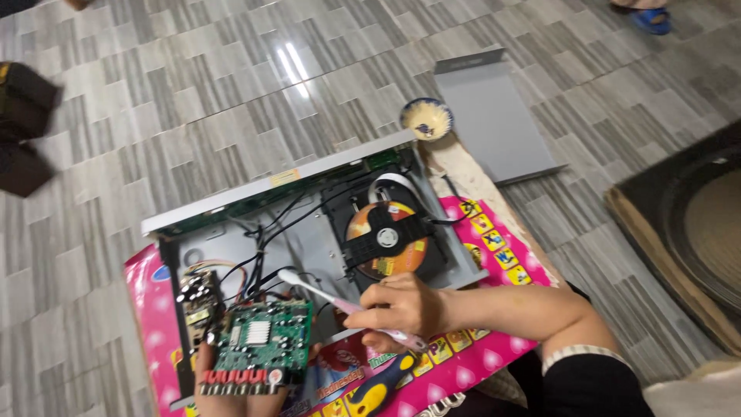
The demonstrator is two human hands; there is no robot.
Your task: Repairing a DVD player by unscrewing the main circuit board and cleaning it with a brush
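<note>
Floor open beyond player; R hand fingers closed on toothbrush, L hand fingers curled under board.

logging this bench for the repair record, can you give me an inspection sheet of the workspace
surface: pink printed mat on a grey tiled floor
job's things: opened disc player with a disc inside; green circuit board; white toothbrush
clutter: screwdriver; small bowl; grey metal cover
hands: left hand holds the board; right hand grips the toothbrush
cables: black and coloured wires inside the player
surroundings: speaker at right; someone's blue sandal
</note>
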